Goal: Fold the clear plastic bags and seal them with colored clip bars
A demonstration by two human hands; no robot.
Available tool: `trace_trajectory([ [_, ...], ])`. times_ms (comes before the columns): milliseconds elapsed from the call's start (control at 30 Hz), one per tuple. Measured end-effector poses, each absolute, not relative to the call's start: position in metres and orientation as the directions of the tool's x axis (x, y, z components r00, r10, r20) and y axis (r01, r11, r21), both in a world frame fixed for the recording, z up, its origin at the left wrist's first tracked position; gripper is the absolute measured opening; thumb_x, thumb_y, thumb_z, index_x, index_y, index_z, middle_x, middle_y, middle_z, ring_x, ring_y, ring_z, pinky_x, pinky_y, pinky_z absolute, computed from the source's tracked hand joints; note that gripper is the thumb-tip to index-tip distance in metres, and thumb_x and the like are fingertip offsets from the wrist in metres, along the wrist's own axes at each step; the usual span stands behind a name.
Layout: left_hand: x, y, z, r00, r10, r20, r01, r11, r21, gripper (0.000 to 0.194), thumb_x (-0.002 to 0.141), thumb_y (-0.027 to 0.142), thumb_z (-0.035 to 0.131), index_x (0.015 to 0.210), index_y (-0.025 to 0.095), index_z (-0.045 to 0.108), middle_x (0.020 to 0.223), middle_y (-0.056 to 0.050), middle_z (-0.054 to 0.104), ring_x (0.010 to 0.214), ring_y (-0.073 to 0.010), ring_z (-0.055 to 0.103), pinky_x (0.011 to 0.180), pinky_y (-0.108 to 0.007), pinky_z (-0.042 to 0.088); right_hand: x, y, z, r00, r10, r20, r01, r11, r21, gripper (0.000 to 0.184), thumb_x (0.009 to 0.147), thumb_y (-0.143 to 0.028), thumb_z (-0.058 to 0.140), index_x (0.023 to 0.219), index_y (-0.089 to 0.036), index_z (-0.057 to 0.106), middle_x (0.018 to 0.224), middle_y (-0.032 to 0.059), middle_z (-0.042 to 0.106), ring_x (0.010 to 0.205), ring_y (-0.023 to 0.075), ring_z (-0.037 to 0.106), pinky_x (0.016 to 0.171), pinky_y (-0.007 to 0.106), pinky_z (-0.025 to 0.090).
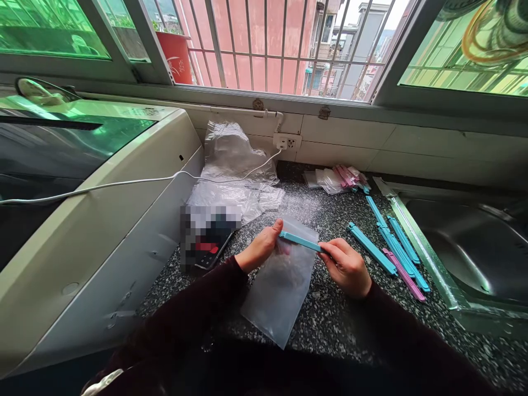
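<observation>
Fingers of the left hand [260, 246] and right hand [347, 267] pinch opposite ends of a blue sealing clip [301, 241], probably to steady it above the plastic bag [282, 291].

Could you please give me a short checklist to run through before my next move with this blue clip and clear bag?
1. Left hand at one end of the blue clip, right hand at the other: ok.
2. Clip lying across the clear bag: ok.
3. Clip snapped fully shut: cannot tell.
4. What is inside the bag: cannot tell; only a pinkish patch shows.
5. Phone apart from the bag: ok.
6. More clips on the counter beside the sink: ok.
</observation>
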State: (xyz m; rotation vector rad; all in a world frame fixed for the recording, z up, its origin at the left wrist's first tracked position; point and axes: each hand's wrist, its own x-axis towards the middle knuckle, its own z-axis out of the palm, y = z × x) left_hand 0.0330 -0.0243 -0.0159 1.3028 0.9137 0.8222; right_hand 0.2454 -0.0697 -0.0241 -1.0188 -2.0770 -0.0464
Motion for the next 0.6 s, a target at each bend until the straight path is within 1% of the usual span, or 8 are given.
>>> trace_trajectory([
  [100,0.0335,-0.0213,-0.0142,0.394,0.910,-0.130,0.015,0.135,0.991,0.069,0.069,0.076,0.036,0.049,0.014,0.057,0.045,-0.004,0.055,0.042,-0.0116,0.044,0.044,-0.025,0.032,0.2462,-0.0677,-0.0247,-0.336,0.644,0.687,0.654,0.685,-0.322,0.022,0.082,-0.012,0.051,0.100,-0.018,0.061,0.079,0.0068,0.060,0.069,0.0159,0.059,0.061,0.029,0.054],
  [200,0.0335,-0.0195,-0.0132,0.383,0.912,-0.145,0.019,0.149,0.989,0.062,0.065,0.074,0.046,0.050,0.015,0.055,0.045,-0.002,0.054,0.042,-0.0111,0.045,0.045,-0.024,0.032,0.2465,-0.0679,-0.0239,-0.297,0.666,0.685,0.635,0.673,-0.379,0.021,0.081,-0.012,0.053,0.099,-0.019,0.061,0.083,0.0074,0.061,0.073,0.0163,0.060,0.062,0.029,0.054],
  [300,0.0321,-0.0194,-0.0120,0.386,0.917,-0.102,0.034,0.096,0.995,0.052,0.063,0.065,0.058,0.052,0.014,0.053,0.046,0.000,0.053,0.044,-0.0097,0.045,0.047,-0.023,0.033,0.2469,-0.0689,-0.0220,-0.226,0.700,0.677,0.605,0.646,-0.465,0.017,0.081,-0.015,0.054,0.096,-0.020,0.062,0.084,0.0065,0.062,0.069,0.0150,0.060,0.058,0.028,0.052],
  [400,0.0297,-0.0190,-0.0114,0.374,0.924,-0.081,0.021,0.078,0.997,0.046,0.066,0.057,0.060,0.053,0.014,0.053,0.046,0.002,0.051,0.044,-0.0082,0.043,0.046,-0.021,0.032,0.2485,-0.0687,-0.0201,-0.159,0.711,0.685,0.556,0.638,-0.533,0.012,0.080,-0.017,0.055,0.091,-0.019,0.061,0.083,0.0063,0.061,0.066,0.0146,0.058,0.055,0.028,0.052],
  [500,0.0274,-0.0172,-0.0115,0.348,0.933,-0.096,-0.054,0.123,0.991,0.042,0.067,0.053,0.060,0.055,0.014,0.054,0.047,0.002,0.049,0.044,-0.0071,0.042,0.045,-0.021,0.030,0.2517,-0.0667,-0.0195,-0.115,0.685,0.719,0.543,0.650,-0.532,0.010,0.080,-0.017,0.056,0.089,-0.019,0.059,0.083,0.0069,0.061,0.076,0.0182,0.060,0.065,0.033,0.053],
  [600,0.0259,-0.0152,-0.0105,0.314,0.942,-0.115,-0.141,0.166,0.976,0.037,0.065,0.048,0.063,0.056,0.014,0.052,0.047,0.004,0.047,0.044,-0.0063,0.040,0.045,-0.020,0.029,0.2553,-0.0647,-0.0200,-0.100,0.660,0.745,0.537,0.666,-0.518,0.015,0.079,-0.015,0.057,0.092,-0.020,0.059,0.086,0.0072,0.062,0.083,0.0203,0.060,0.073,0.038,0.053],
])
